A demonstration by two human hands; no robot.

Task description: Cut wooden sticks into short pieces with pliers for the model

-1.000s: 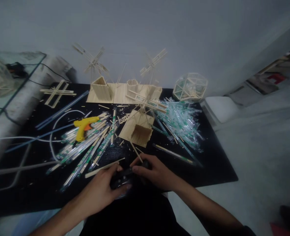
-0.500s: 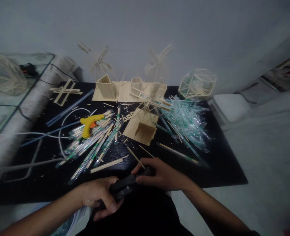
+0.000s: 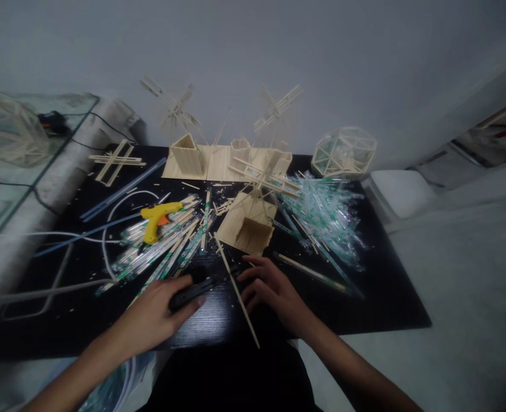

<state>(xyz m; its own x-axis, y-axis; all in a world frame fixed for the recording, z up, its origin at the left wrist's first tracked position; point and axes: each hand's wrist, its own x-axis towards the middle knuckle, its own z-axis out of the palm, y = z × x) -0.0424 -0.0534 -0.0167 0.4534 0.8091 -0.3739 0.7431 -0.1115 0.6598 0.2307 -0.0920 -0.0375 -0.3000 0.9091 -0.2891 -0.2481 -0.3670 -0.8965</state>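
My left hand (image 3: pixel 160 309) is closed around a black plier-like hand tool (image 3: pixel 196 290), held low over the front of the table. The tool's far end points right and reaches a long thin wooden stick (image 3: pixel 238 294). This stick slants from near the small house base toward the table's front edge. Beside it, my right hand (image 3: pixel 272 292) has its fingers apart and curved, with the fingertips close to the stick; whether they touch it is unclear. Ahead of both hands stands a wooden stick model (image 3: pixel 253 234) with a box-like part and crossed blades.
A yellow glue gun (image 3: pixel 156 220) lies on wrapped chopsticks (image 3: pixel 162 252) at left. Torn clear wrappers (image 3: pixel 325 212) pile up at right. More stick models (image 3: pixel 188 157) stand at the back, near a faceted stick frame (image 3: pixel 345 151). A white cable (image 3: pixel 104 240) curves at left.
My left hand has moved up and forward with the black tool, now over the tabletop. My right hand has opened from its grip, and the long stick now lies between the hands.
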